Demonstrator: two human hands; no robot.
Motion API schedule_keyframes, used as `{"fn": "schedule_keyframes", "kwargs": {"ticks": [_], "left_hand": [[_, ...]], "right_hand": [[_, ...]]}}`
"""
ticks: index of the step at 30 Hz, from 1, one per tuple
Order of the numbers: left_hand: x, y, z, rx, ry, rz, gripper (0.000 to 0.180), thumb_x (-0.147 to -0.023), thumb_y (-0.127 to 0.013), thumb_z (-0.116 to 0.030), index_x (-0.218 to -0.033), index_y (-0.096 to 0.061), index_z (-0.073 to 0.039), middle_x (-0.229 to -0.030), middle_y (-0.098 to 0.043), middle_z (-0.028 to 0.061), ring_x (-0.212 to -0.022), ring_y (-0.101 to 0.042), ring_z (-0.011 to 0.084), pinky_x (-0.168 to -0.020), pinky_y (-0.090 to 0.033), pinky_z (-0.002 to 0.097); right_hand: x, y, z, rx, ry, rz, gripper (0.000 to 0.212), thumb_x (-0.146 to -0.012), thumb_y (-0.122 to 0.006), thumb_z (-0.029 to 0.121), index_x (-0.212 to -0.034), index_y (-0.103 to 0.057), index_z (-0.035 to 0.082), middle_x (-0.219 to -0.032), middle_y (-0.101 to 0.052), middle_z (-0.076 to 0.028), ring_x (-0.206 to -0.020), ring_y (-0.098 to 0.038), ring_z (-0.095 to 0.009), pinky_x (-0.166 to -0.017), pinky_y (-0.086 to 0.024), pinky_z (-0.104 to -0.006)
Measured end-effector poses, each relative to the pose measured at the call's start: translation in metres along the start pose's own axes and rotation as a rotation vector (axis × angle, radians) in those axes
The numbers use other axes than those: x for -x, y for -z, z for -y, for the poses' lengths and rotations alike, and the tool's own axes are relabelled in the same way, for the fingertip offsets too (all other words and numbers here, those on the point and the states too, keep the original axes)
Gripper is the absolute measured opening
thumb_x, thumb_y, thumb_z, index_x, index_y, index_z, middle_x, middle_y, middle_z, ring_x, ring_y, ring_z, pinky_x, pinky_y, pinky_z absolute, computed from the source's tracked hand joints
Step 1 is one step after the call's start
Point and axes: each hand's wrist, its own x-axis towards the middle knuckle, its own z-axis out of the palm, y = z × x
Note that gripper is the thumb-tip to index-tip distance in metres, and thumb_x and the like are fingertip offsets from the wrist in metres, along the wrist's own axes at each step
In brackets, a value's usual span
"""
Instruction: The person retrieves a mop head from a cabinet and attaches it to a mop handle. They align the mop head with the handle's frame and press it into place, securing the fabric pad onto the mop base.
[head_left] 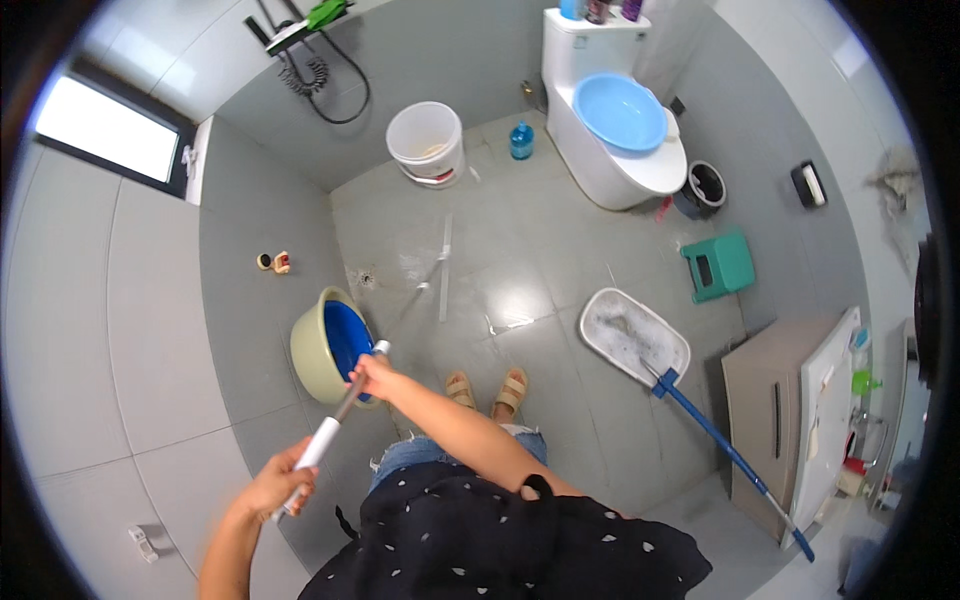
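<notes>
A long-handled floor squeegee [345, 405] runs diagonally in front of me, with a white grip and a grey pole. My left hand [280, 480] is wrapped round the white grip near its upper end. Farther down the pole, my right hand [374, 376] closes round it by a white collar. The narrow, pale squeegee head [446, 268] rests on the grey tiled floor, left of the middle. Just beside my right hand stands a pale yellow tub [312, 355] with a blue basin [346, 335] inside.
Right of my feet, a white basin [592, 335] of soapy water holds the end of a blue-handled tool [720, 440]. A white bucket [410, 135], blue bottle [521, 141] and toilet [590, 175] stand at the back. A green stool [735, 265] and cabinet [765, 400] line the right wall.
</notes>
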Motion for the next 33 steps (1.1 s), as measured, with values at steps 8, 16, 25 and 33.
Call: {"fn": "schedule_keyframes", "kwargs": {"ticks": [8, 16, 25, 33], "left_hand": [[-0.126, -0.045, 0.018, 0.706, -0.065, 0.302, 0.054, -0.09, -0.054, -0.01, -0.141, -0.037, -0.017, -0.073, -0.053, 0.0042, -0.044, -0.042, 0.0051, -0.034, -0.035, 0.016], [-0.12, -0.003, 0.045, 0.823, -0.032, 0.224, 0.054, -0.092, -0.05, -0.012, -0.142, -0.033, -0.022, -0.075, -0.05, 0.0022, -0.048, -0.04, 0.0061, -0.037, -0.031, 0.0181], [-0.078, 0.011, 0.087, 1.106, -0.02, 0.043, 0.054, -0.092, -0.049, -0.011, -0.142, -0.032, -0.025, -0.071, -0.047, 0.0029, -0.049, -0.037, 0.0081, -0.037, -0.031, 0.0198], [-0.019, 0.025, 0.126, 0.877, 0.019, 0.108, 0.058, -0.089, -0.05, -0.005, -0.143, -0.033, -0.019, -0.074, -0.053, 0.0088, -0.043, -0.041, 0.0079, -0.035, -0.032, 0.0194]], "right_hand": [[0.004, 0.104, 0.122, 0.284, 0.209, -0.495, 0.001, -0.086, -0.045, 0.003, -0.085, -0.044, 0.003, -0.063, -0.044, -0.009, -0.052, -0.051, -0.023, -0.054, -0.056, -0.0494], [-0.067, 0.05, 0.062, 0.454, 0.137, -0.556, 0.006, -0.083, -0.044, -0.001, -0.089, -0.045, 0.001, -0.062, -0.046, -0.009, -0.047, -0.05, -0.021, -0.045, -0.054, -0.0433], [-0.11, -0.008, -0.034, 0.717, -0.254, -0.2, 0.007, -0.081, -0.042, -0.004, -0.075, -0.045, -0.001, -0.061, -0.048, -0.013, -0.053, -0.058, -0.028, -0.053, -0.055, -0.0489], [0.013, 0.023, -0.043, 0.527, -0.202, -0.178, 0.014, -0.082, -0.045, 0.009, -0.07, -0.045, 0.001, -0.076, -0.054, -0.016, -0.075, -0.065, -0.031, -0.067, -0.059, -0.0509]]}}
